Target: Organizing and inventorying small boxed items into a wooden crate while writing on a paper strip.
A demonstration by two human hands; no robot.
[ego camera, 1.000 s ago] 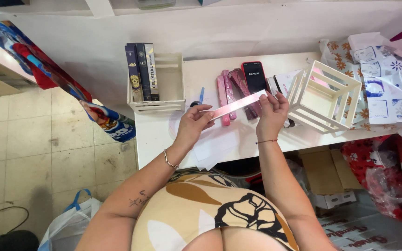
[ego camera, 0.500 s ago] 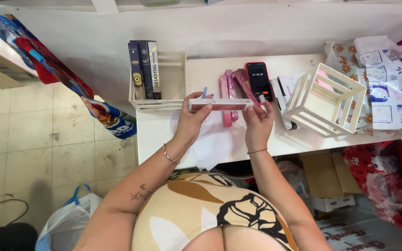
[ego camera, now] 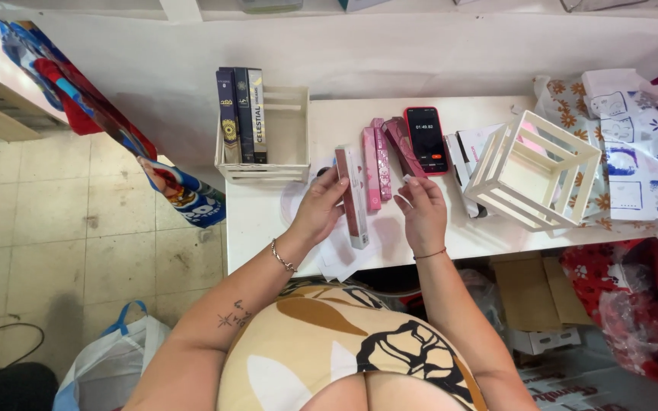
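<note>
On the white table (ego camera: 268,228), in the head view, the left hand (ego camera: 320,209) holds a long slim box (ego camera: 351,198), pinkish with a dark red panel, its fingers closed along the box's left edge near the upper end. The box points away from the person, its near end lying just above some white paper (ego camera: 336,255). The right hand (ego camera: 423,217) hovers to the right of the box, clear of it, fingers loosely curled and slightly apart, holding nothing that can be made out.

Just right of the held box lie several more pink slim boxes (ego camera: 381,156) side by side, and beyond them a phone with a red case (ego camera: 426,141), screen up. At the table's left end stands a white slatted crate (ego camera: 287,133) with three dark tall boxes (ego camera: 241,114) upright against its left wall; the rest of it looks bare. A second white slatted crate (ego camera: 535,171) lies tipped on its side to the right, beside patterned paper (ego camera: 634,152).

Handling this box well seems to call for keeping the left grip on its long edges, not on the flat face, so the thin card does not bow. The free right hand would do best to steady the near end. Any turn should stay clear of the row of pink boxes and the phone.
</note>
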